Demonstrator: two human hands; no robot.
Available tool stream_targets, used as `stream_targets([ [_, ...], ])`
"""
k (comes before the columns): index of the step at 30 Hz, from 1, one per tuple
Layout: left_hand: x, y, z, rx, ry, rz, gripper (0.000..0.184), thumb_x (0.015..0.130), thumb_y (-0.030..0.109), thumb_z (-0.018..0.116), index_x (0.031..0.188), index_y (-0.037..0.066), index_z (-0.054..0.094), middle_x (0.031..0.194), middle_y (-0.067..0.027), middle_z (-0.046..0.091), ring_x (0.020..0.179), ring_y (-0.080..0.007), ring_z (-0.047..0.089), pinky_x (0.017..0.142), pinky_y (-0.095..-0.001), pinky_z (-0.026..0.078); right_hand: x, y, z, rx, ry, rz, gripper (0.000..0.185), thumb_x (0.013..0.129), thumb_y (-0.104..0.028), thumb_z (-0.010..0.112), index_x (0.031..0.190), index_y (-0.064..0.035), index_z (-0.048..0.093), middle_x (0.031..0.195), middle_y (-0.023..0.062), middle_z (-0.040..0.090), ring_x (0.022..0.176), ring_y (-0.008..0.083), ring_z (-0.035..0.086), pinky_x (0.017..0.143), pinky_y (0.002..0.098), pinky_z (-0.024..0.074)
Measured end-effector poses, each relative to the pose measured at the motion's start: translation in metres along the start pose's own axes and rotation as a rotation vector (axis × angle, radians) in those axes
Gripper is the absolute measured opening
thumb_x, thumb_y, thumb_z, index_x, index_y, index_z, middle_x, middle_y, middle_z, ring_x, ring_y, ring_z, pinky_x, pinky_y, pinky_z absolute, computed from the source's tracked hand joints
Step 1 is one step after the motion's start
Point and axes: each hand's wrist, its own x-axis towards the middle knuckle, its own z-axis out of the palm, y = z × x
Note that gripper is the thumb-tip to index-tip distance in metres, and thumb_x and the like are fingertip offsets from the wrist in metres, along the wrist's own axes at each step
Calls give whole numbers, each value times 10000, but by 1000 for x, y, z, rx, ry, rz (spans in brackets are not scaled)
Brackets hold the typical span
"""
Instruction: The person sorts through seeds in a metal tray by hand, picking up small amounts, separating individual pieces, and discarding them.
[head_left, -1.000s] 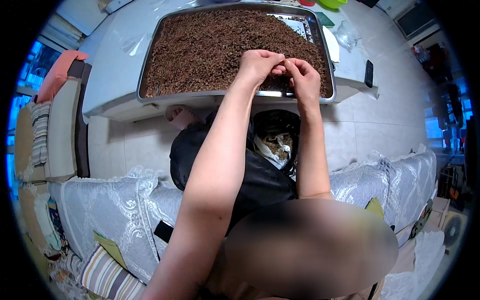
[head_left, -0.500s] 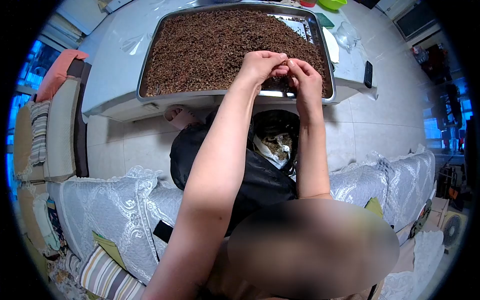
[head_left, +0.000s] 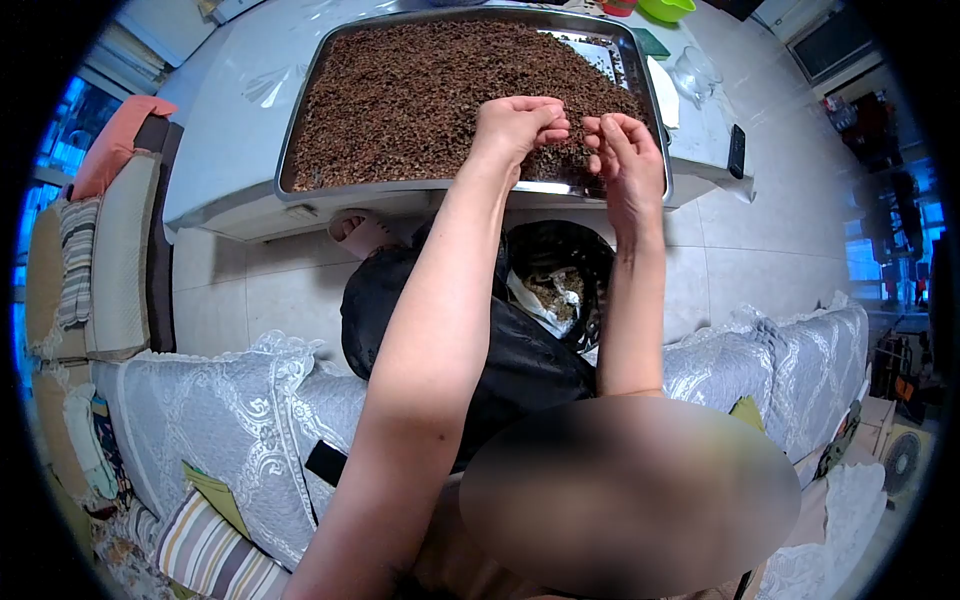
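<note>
A large metal tray [head_left: 284,150] on the table holds a broad heap of small, dry, reddish-brown bits [head_left: 430,100] that look like Sichuan peppercorns. Over the tray's near right part, my left hand [head_left: 522,128] has its thumb and fingers pinched together. Anything between those fingertips is too small to make out. Just to its right, a small gap away, my right hand [head_left: 628,150] is also closed, thumb against curled fingers. What it may hold is hidden. Neither hand touches the heap, as far as I can see.
Below the tray's near edge stands a black-lined bin [head_left: 560,290] with brownish scraps and white paper inside. On the table's right lie a glass pitcher [head_left: 695,72] and a black remote [head_left: 737,150]. A green bowl [head_left: 667,9] is behind. A lace-covered sofa [head_left: 240,430] surrounds me.
My hands have come apart from fingertip contact. The right one has shifted to the right, while the left has moved slightly left. The heap looks unchanged.
</note>
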Motion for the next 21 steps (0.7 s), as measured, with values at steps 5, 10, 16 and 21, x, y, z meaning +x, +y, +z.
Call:
stream_targets([
  [5, 1, 0, -4, 76, 132, 40, 232, 898, 107, 710, 1052, -61, 667, 884, -114, 700, 739, -144, 687, 681, -240, 600, -15, -39, -35, -528, -428, 71, 184, 943, -120, 640, 1092, -13, 640, 927, 62, 704, 772, 95, 639, 609, 240, 501],
  [10, 6, -3, -1, 181, 191, 55, 228, 879, 153, 742, 952, -49, 668, 809, -80, 679, 671, -119, 648, 614, -239, 575, -43, -60, -47, -1075, -500, 435, 228, 919, -206, 683, 884, 17, 717, 730, 51, 692, 675, 101, 628, 624, 266, 499],
  [16, -2, 2, 3, 405, 335, 116, 191, 878, 188, 721, 854, 7, 665, 722, -79, 691, 546, -119, 639, 524, -274, 531, -22, -25, -26, -1167, -136, -133, 109, 841, -201, 733, 902, -113, 746, 764, 85, 670, 699, 182, 651, 651, 345, 503],
  [21, -9, 9, 3, 767, 378, 194, 226, 900, 275, 684, 913, 49, 701, 729, -63, 694, 617, -124, 650, 598, -280, 521, -4, 11, 5, -1304, 25, -437, 192, 804, -206, 760, 967, -118, 713, 834, 99, 617, 852, 285, 619, 744, 403, 501],
])
